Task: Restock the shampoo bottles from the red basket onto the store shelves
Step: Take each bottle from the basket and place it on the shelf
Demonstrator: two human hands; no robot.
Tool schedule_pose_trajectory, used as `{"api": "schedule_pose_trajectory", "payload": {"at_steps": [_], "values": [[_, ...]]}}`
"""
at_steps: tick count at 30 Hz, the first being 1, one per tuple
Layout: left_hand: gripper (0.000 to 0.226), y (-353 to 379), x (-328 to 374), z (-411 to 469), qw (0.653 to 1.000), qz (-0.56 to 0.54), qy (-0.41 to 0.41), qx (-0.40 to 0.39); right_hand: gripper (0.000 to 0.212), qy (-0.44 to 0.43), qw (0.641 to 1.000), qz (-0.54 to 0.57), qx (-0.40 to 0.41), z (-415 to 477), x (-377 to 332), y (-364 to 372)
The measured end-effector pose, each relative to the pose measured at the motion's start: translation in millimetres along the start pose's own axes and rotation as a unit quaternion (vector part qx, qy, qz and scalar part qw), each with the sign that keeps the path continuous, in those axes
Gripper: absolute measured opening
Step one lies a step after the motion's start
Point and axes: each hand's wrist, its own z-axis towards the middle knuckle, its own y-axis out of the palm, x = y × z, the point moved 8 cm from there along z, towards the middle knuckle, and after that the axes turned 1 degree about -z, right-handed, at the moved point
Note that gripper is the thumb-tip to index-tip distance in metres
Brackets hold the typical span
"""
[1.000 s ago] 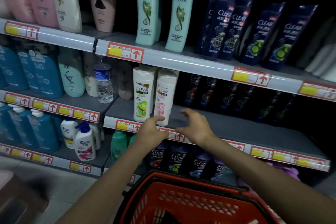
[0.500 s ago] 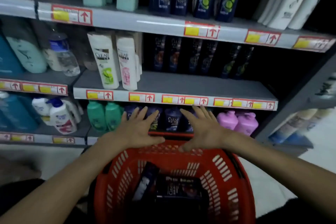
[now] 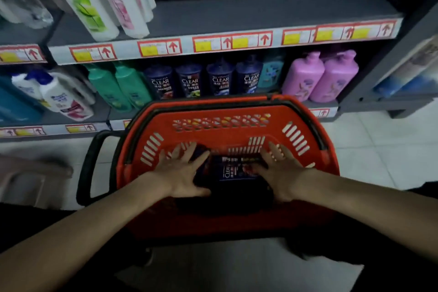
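A red basket (image 3: 227, 123) stands on the floor in front of the shelves. Dark blue shampoo bottles (image 3: 233, 170) lie inside it, one showing a CLEAR label. My left hand (image 3: 182, 173) is down inside the basket with fingers spread, over the left end of the bottles. Reaching in at the right end is my right hand (image 3: 280, 170), its fingers straight and spread too. Neither hand visibly grips a bottle. The grey middle shelf (image 3: 237, 14) above has bare room to the right of two white CLEAR bottles (image 3: 104, 2).
The bottom shelf behind the basket holds green bottles (image 3: 123, 85), dark CLEAR bottles (image 3: 206, 80) and pink bottles (image 3: 320, 76). White pump bottles (image 3: 59, 97) stand at the left. The basket's black handle (image 3: 92, 168) sticks out left. White tiled floor (image 3: 369, 149) lies to the right.
The view tipped down from the shelves to the basket. Both hands dropped from the middle shelf's front edge, past the basket's rim, down onto the bottles inside.
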Motion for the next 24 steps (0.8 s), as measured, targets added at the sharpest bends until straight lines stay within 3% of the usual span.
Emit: {"api": "schedule_pose_trajectory", "payload": {"at_steps": [6, 12, 24], "values": [[0.107, 37, 21, 15, 0.999, 0.026, 0.04, -0.011, 0.105, 0.01, 1.0, -0.02, -0.006, -2, 10, 26], [0.092, 29, 52, 39, 0.987, 0.102, 0.111, 0.049, 0.114, 0.04, 0.999, -0.011, -0.024, -2, 20, 40], [0.097, 29, 107, 109, 0.985, 0.143, 0.089, 0.048, 0.111, 0.028, 0.999, 0.017, -0.026, -10, 30, 55]]}}
